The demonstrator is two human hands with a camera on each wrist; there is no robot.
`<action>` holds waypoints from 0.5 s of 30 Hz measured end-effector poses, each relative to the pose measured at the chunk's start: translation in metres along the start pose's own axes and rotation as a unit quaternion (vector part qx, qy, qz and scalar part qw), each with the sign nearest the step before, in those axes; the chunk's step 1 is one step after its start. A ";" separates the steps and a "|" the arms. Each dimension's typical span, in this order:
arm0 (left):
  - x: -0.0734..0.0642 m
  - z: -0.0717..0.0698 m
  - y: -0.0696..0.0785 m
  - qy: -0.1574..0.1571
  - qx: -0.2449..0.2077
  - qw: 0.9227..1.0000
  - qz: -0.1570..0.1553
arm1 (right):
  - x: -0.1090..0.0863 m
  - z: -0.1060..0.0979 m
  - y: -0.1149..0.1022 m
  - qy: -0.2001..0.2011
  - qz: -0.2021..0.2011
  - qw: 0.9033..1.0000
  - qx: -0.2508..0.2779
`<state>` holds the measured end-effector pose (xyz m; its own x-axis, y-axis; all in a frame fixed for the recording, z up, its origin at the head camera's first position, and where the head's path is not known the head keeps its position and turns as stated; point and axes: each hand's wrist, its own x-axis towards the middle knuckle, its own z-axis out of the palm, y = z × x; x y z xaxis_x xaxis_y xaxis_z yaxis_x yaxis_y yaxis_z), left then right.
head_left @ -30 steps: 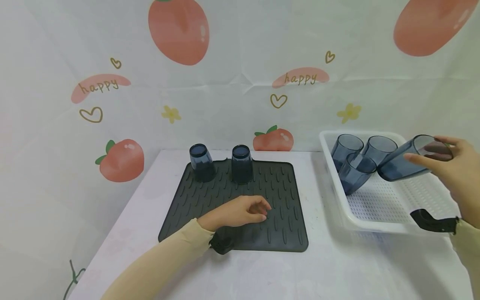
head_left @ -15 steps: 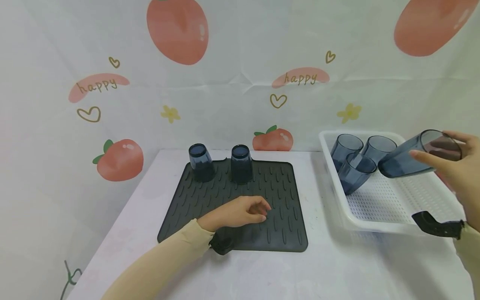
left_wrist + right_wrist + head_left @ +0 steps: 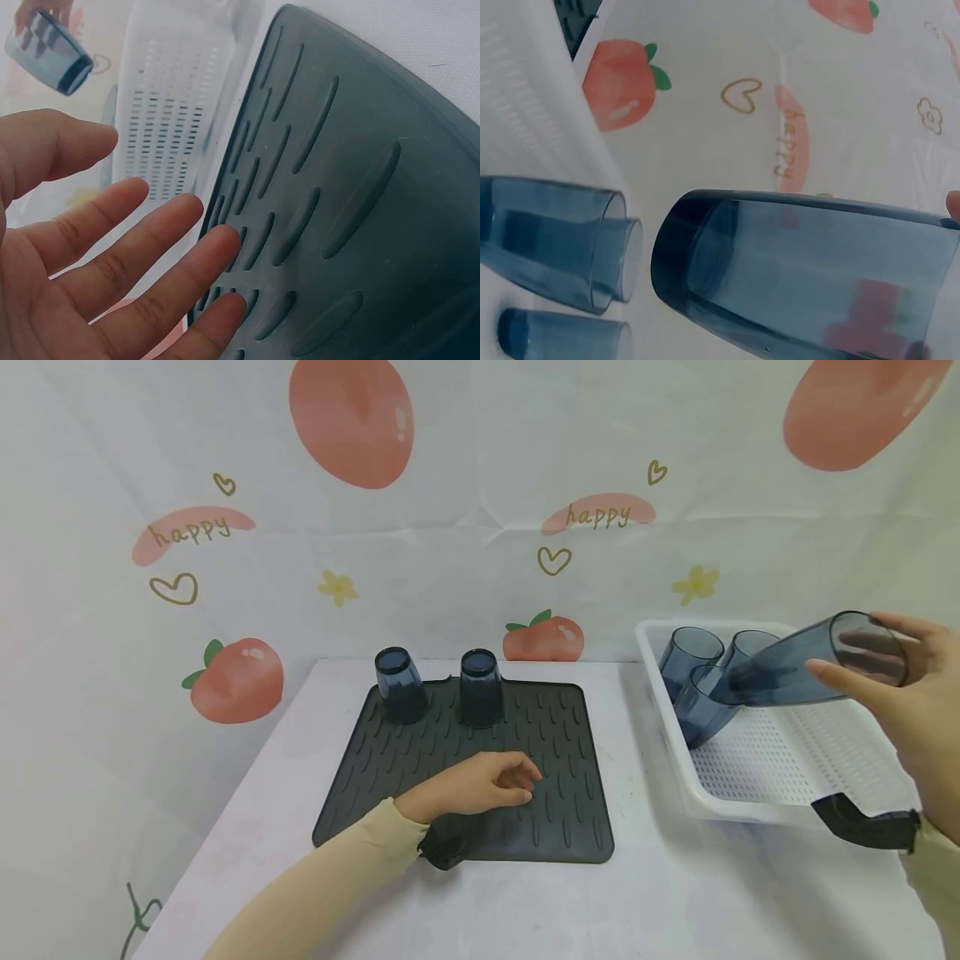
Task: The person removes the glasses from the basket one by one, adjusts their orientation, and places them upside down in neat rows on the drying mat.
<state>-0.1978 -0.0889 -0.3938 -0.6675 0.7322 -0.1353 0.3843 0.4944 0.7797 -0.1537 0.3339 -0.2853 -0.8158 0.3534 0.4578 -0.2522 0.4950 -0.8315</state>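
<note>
My right hand [image 3: 911, 693] grips a blue-tinted drinking glass [image 3: 795, 664] near its rim, thumb on the near side. The glass is tilted nearly flat over the white basket [image 3: 735, 812], its thick base pointing left. In the right wrist view, the held glass [image 3: 817, 270] fills the lower right, with only a fingertip showing. Several matching glasses [image 3: 701, 714] stand or lean in the basket's left end, partly covered by the held one. Over the black ridged drying mat [image 3: 570, 760] my left hand [image 3: 476, 783] hovers with relaxed fingers and holds nothing.
Two blue glasses, one at the left [image 3: 402, 685] and one beside it [image 3: 481, 687], stand upside down along the mat's back edge. A patterned cloth backdrop [image 3: 450, 568] hangs behind the white-covered table [image 3: 525, 910].
My right hand has lifted the glass slightly and swung it toward horizontal; after a short shift right, it has come back left over the other glasses. My left hand has stayed put.
</note>
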 end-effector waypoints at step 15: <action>-0.002 0.001 0.001 0.002 0.007 1.000 -0.002 | -0.016 0.019 -0.021 -0.076 0.014 0.992 0.096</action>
<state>-0.1959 -0.0897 -0.3933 -0.6719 0.7279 -0.1363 0.3897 0.5040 0.7708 -0.1455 0.3025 -0.2810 -0.8890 0.2338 0.3938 -0.3118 0.3206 -0.8944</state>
